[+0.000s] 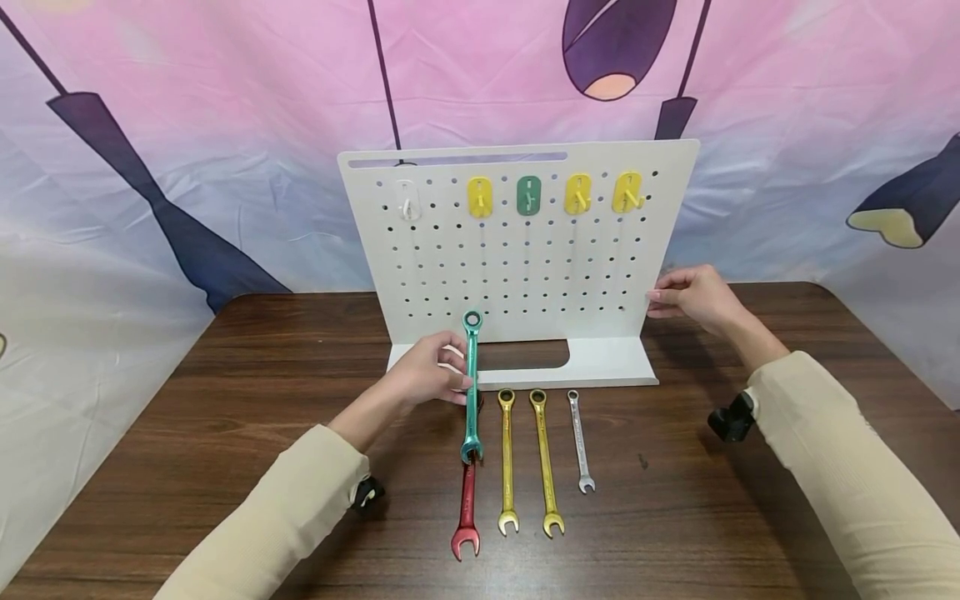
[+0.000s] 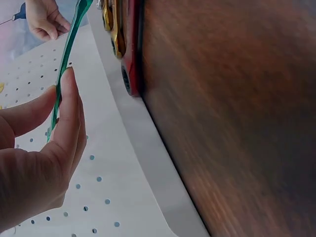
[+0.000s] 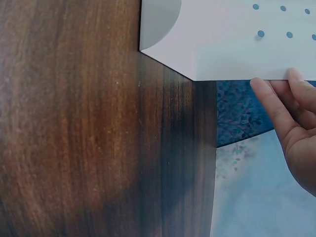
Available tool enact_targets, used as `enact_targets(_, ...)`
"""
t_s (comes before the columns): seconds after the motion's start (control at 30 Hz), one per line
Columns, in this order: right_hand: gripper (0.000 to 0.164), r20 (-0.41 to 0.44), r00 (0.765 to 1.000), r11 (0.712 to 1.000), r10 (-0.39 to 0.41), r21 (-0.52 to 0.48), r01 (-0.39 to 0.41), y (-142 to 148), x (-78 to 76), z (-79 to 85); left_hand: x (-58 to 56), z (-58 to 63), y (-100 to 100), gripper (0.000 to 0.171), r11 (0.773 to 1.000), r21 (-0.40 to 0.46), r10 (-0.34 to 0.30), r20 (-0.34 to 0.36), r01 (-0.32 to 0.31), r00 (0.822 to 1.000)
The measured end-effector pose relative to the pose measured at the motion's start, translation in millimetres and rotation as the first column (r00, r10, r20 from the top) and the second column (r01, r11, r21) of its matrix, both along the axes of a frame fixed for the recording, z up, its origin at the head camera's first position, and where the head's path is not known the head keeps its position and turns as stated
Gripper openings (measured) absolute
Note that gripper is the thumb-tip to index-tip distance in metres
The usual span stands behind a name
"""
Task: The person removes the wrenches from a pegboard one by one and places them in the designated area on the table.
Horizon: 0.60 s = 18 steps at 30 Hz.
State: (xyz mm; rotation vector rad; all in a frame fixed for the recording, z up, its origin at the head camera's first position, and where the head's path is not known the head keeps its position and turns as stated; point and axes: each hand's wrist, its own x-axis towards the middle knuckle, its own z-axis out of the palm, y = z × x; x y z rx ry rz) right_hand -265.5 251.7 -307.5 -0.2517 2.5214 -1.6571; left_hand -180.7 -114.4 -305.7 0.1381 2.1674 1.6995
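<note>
My left hand [image 1: 431, 371] pinches a green combination wrench [image 1: 472, 417] between thumb and fingers, ring end up, in front of the white pegboard [image 1: 442, 275]. In the left wrist view the green wrench [image 2: 69, 47] slants up from the fingertips. Beneath it on the table lies a red wrench [image 1: 467, 508], its ring end partly hidden in the head view. Two yellow wrenches [image 1: 507, 467] and a small silver wrench [image 1: 579, 437] lie to its right. At the pegboard's right edge, my right hand [image 1: 701, 298] grips the board, with the thumb [image 3: 296, 76] on its front face.
Along the board's upper part sit a white hook [image 1: 408, 200], a green hook [image 1: 528, 196] and three yellow hooks [image 1: 480, 197]. The board's base [image 1: 611, 358] stands on the dark wooden table [image 1: 300, 367]. A patterned cloth [image 1: 300, 192] hangs behind.
</note>
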Motion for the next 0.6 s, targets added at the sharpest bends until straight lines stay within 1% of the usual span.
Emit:
enact_targets(0.17,0.025,0.003,1.0,1.0,-0.002,-0.008,0.002,0,-0.2,-1.4,4.8,-1.6,-8,0.03,1.0,-0.006,-0.017,0.016,0.017,1.0)
enact_targets(0.3,0.025,0.001,1.0,1.0,-0.01,-0.009,0.01,1,-0.3,-1.6,8.9,-3.0,-16,0.03,0.999,-0.031,-0.033,0.026,0.033,0.999)
enact_targets(0.6,0.025,0.003,1.0,1.0,-0.019,-0.014,0.019,1,-1.0,-2.2,18.0,-10.5,-31,0.028,0.997,-0.048,-0.052,0.084,0.056,0.995)
